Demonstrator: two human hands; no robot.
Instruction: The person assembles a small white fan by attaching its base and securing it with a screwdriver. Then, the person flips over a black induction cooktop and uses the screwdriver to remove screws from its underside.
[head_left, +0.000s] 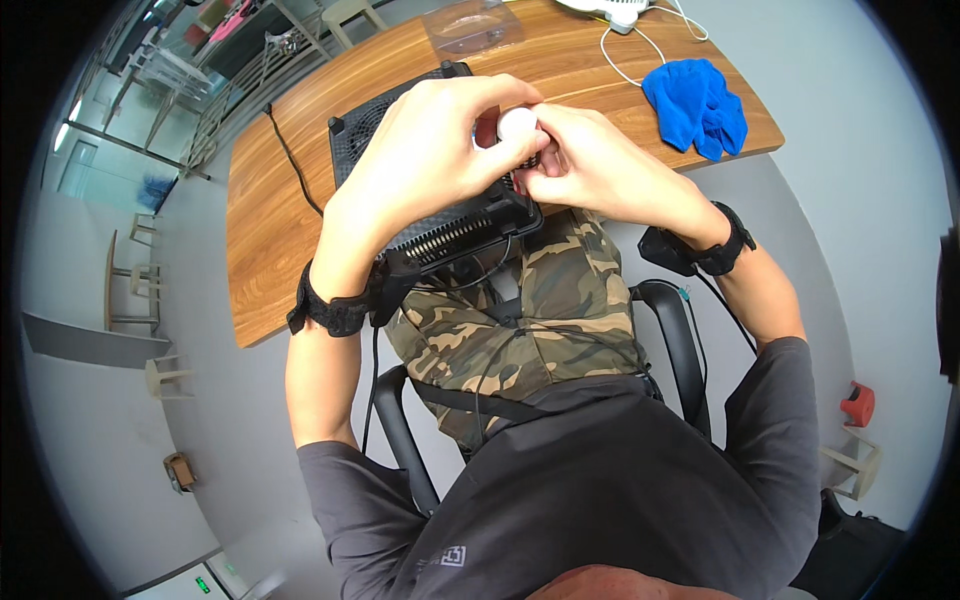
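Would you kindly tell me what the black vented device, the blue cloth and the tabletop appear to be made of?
Black vented device: probably moulded plastic with a low sheen, given its slotted side; its grille could be metal.
Blue cloth: soft matte fabric, as its loose folds show; fibre unclear.
Tabletop: wood or wood-look laminate, smooth, with brown grain and faint shine.

Left hand point(430, 142) arched, right hand point(578, 160) close beside it — fingers point(497, 90) curled inward, forearms point(323, 385) angled together
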